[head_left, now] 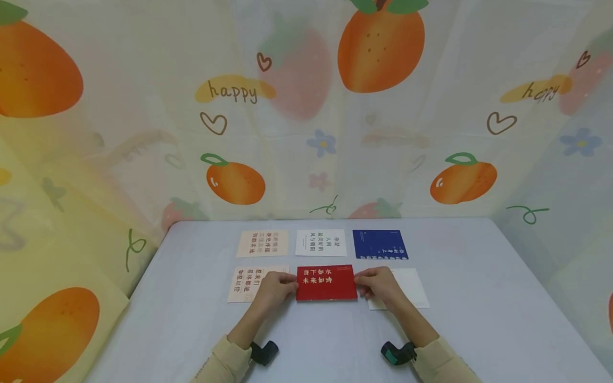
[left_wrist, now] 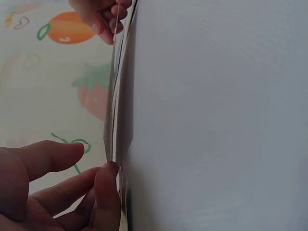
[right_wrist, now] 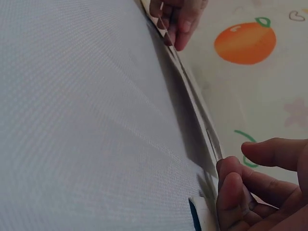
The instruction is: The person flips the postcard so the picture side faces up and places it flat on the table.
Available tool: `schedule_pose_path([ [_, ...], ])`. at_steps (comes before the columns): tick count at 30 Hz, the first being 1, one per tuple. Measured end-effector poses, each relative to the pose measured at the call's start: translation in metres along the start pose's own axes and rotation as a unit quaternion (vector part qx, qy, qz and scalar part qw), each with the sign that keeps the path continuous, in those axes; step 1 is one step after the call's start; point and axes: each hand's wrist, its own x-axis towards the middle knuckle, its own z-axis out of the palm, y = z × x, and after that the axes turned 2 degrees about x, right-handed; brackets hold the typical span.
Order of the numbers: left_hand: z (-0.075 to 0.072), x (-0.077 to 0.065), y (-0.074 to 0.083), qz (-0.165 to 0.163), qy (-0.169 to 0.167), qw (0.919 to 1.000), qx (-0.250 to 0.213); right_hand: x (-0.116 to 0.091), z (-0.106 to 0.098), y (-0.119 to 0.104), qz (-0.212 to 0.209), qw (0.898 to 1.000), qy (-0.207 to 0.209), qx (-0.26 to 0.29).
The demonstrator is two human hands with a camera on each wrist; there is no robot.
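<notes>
A red card [head_left: 326, 291] printed with pale characters spans the gap between my two hands in the head view. At its left edge my left hand [head_left: 275, 287] holds it by the fingertips, and part of a cream card [head_left: 239, 283] is hidden behind that hand. My right hand [head_left: 381, 286] grips the opposite edge, overlapping a white card [head_left: 413, 287]. Seen nearly edge-on in the left wrist view, the red card [left_wrist: 114, 101] runs from one hand to the other. A dark shadow lies along the cards in the right wrist view.
Along the back row lie a cream card [head_left: 263, 243], a white card [head_left: 321, 243] with dark characters and a blue card [head_left: 380, 244]. All rest on a white-covered table [head_left: 483, 298]. A fruit-patterned cloth [head_left: 383, 133] hangs behind it.
</notes>
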Motion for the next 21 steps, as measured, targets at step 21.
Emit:
schedule_pose_path([
  [21, -0.009, -0.001, 0.014, 0.032, -0.01, 0.998, 0.054, -0.006, -0.004, -0.001, 0.002, 1.0, 0.001, -0.023],
])
